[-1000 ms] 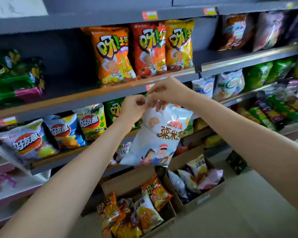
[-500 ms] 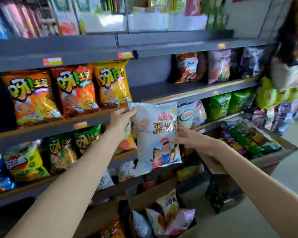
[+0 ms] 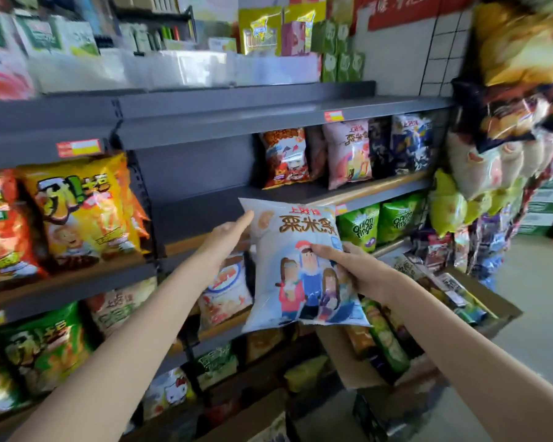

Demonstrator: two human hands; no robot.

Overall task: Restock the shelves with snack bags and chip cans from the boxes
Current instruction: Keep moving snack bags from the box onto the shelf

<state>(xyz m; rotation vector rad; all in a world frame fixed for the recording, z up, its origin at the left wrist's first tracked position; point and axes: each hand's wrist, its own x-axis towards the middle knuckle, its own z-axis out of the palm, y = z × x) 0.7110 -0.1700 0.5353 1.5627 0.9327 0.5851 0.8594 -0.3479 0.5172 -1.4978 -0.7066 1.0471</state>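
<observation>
the person is holding a pale snack bag (image 3: 300,266) upright in front of the shelving, just below the bare stretch of the grey shelf (image 3: 205,202) that lies left of a red bag (image 3: 284,157) and a pink bag (image 3: 348,157). the left hand (image 3: 224,234) is lying along the bag's upper left edge with the fingers nearly straight and close together; whether the thumb is pinching behind the bag i cannot tell. the right hand (image 3: 358,269) is gripping the lower right side, thumb across the printed front and the other fingers tucked behind it.

to do this step well, i would be lifting the bag clear of the shelf lip, keeping it upright and face-out, and setting its bottom seam down in that gap beside the red bag. a light grip seems wise, since the puffed pack would crush or slide easily.

as for containers, an open cardboard box (image 3: 479,288) is sitting to the right, tilted, and holding mixed packets (image 3: 454,282). another cardboard box (image 3: 348,362) is standing lower and nearer, below the held bag, with green and yellow packs (image 3: 383,336) showing inside. no chip cans are showing in either box.
</observation>
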